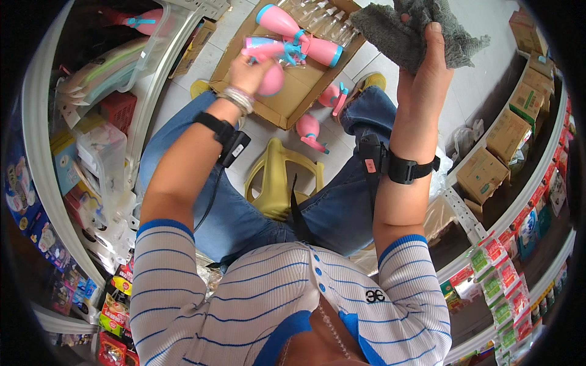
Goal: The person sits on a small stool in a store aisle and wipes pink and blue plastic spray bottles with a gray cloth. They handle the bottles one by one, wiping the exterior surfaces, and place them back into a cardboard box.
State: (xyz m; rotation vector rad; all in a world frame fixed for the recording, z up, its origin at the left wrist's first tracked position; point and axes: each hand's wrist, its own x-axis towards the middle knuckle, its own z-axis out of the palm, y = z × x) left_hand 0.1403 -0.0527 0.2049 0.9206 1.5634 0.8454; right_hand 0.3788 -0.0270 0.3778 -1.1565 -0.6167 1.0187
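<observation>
My left hand (249,73) grips a pink spray bottle (272,82) over a shallow cardboard box (286,107). The bottle's rounded body shows beside my fingers; its top is partly hidden by the hand. Inside the box lie pink spray bottles (280,20) with blue bases, one of them (265,45) in clear plastic wrap. A row of clear bottles (322,20) lines the box's far side. My right hand (428,55) is raised at the upper right and holds a crumpled grey cloth (412,34), thumb pressed on it.
Two pink spray bottles (330,96) (309,126) lie on the tiled floor right of the box. A yellow plastic stool (274,178) is between my legs. Shelves with packaged goods curve along both sides, with cardboard cartons (483,176) on the right and a clear plastic bin (103,151) on the left.
</observation>
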